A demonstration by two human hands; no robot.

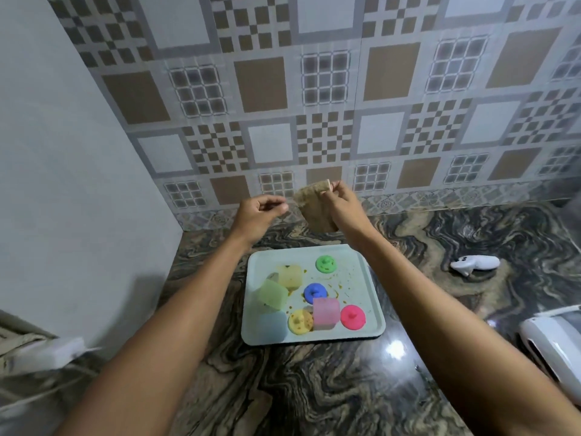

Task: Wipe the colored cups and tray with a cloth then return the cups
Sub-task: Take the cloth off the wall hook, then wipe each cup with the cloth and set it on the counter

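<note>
Right hand (342, 202) is raised and pinches the top corner of the tan cloth (314, 212) between thumb and fingertips. The cloth hangs free in the air, past the tray's far edge and in front of the tiled wall (314, 89).

Left hand (259, 215) is at the same height, just left of the cloth, with its fingers curled in towards the thumb. It's blurred, so I can't tell if it has the cloth's left edge.

The tray (375, 309) lies flat on the marbled counter (314, 388), between the two forearms. Its rim is fully visible and brown stains are scattered across it.

- **Left half of the tray:** yellow cup (290, 276) and green cup (273, 294), touching. The pale blue cup (272, 325) is at the near-left corner.
- **Near edge:** the pink cup (326, 311) is near that edge, between the yellow disc (300, 322) and the pink disc (352, 316).
- **Other discs:** the green disc (326, 264) is near the far edge and the blue disc (315, 292) is mid-tray.

**Open room:**
- A wide stretch of counter lies in front of the tray's near edge.
- There is a strip of counter between the tray's far edge and the wall.
- On the left, a white panel (63, 184) stands near the tray.
- On the right, a small white device (474, 264) sits well apart from the tray, and a larger white appliance (553, 341) is at the frame edge.
- A blurred white object (56, 350) is at lower left.
</note>
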